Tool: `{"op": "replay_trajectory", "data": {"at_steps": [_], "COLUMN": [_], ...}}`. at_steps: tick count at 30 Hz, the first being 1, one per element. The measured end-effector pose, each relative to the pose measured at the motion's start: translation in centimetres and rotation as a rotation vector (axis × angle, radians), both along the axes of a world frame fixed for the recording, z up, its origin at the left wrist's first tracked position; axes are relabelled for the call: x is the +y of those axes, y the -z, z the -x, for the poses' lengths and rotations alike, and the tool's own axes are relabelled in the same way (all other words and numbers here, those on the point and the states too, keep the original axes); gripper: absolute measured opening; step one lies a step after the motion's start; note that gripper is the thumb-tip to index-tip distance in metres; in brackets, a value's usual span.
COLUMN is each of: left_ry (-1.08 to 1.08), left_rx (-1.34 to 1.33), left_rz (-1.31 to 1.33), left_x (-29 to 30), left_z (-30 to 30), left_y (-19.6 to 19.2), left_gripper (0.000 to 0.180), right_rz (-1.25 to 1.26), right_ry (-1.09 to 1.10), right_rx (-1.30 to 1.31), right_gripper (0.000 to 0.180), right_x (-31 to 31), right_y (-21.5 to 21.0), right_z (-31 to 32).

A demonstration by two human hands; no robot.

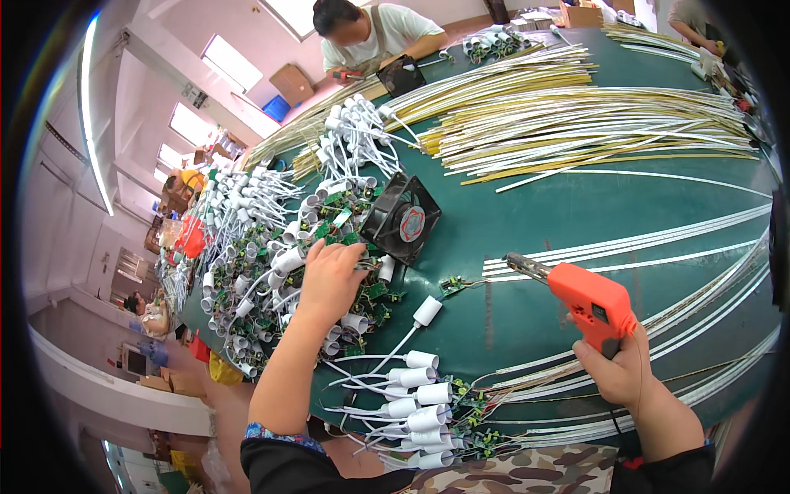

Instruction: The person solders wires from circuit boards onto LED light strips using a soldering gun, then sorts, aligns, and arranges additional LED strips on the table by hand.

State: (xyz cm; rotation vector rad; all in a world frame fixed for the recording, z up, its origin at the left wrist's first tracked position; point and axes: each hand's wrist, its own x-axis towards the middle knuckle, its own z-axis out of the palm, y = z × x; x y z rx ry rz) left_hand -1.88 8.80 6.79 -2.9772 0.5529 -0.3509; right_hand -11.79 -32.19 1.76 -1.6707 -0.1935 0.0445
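My left hand (329, 284) reaches over a heap of white plastic caps with cables and small green circuit boards (247, 284), its fingers apart and their tips among the pieces. In my right hand (621, 366) is an orange soldering gun (580, 296), its metal tip pointing left above the ends of white light strips (650, 253). Just left of that tip lies a small circuit board (451, 286), joined by thin wires to a strip. Beside it rests a white cap (428, 311) with its cable.
Several wired caps (424, 395) lie in a row near me, with strips running right. A black fan (403, 221) stands beyond my left hand on the green table (494, 214). Bundles of white and yellow strips (592, 123) cover the far side, where a person (378, 37) works.
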Motion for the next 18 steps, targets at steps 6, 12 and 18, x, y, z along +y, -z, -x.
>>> {"op": "replay_trajectory", "data": {"at_steps": [6,12,18], "left_ry": [0.244,0.347,0.41], "left_rx": [0.063,0.624,0.929], "left_rz": [0.446,0.738,0.774], "left_x": [-4.7,-12.1,-17.9], "left_z": [3.4,4.2,3.8], "left_y": [-3.6,-3.0,-1.0], "left_gripper": [0.03,0.026,0.028], "right_rz": [-0.339,-0.295,0.076], "right_ry": [0.001,-0.05,-0.069], "right_rx": [0.05,-0.003,-0.524], "right_gripper": [0.039,0.075,0.097], "right_x": [-0.7,0.6,1.3], "right_y": [0.1,0.9,1.5], "right_z": [0.0,0.7,-0.1]}}
